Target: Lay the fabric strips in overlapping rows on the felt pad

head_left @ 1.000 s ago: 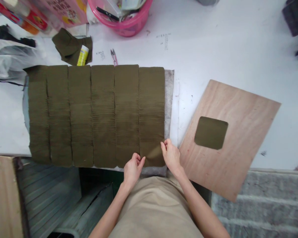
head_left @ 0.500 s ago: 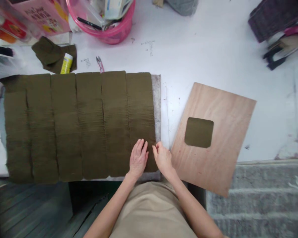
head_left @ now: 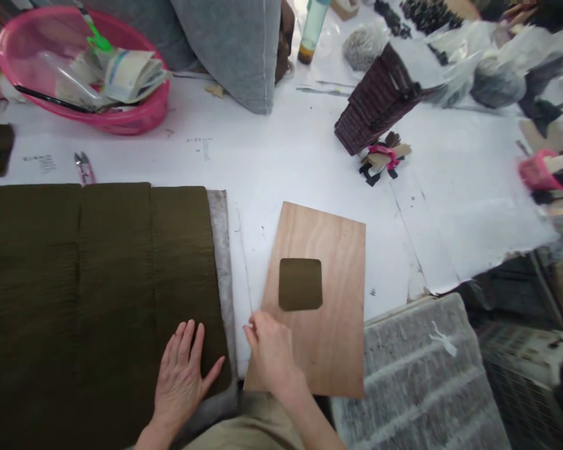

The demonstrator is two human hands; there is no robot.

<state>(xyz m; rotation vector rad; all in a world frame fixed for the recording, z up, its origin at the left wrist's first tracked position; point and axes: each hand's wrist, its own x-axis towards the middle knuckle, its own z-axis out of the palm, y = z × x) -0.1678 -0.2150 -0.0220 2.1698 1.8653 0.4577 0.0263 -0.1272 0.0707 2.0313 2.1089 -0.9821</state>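
Note:
Overlapping rows of olive fabric pieces (head_left: 107, 269) lie at the left, over a grey sheet (head_left: 221, 231) that shows along their right side. My left hand (head_left: 181, 369) rests flat on the rightmost row, fingers stretched and thumb out. My right hand (head_left: 272, 350) hovers over the lower left edge of a wooden board (head_left: 342, 300). Its thumb and fingers are drawn together in a pinch; anything between them is too small to make out. A single olive fabric piece (head_left: 300, 284) with cut corners lies flat on the board, above my right hand.
Small pink-handled snips (head_left: 84, 169) lie behind the fabric rows. A pink basket (head_left: 136, 119) of odds and ends stands at the back left, beside grey cloth (head_left: 234, 50). Dark woven strips (head_left: 375, 100) and clips stand farther right. A grey padded seat (head_left: 417, 381) is at front right.
The view has swung right and the scene has shifted left. My right hand has left the fabric's edge and moved over the board. My left hand stays on the fabric, its thumb spread wider.

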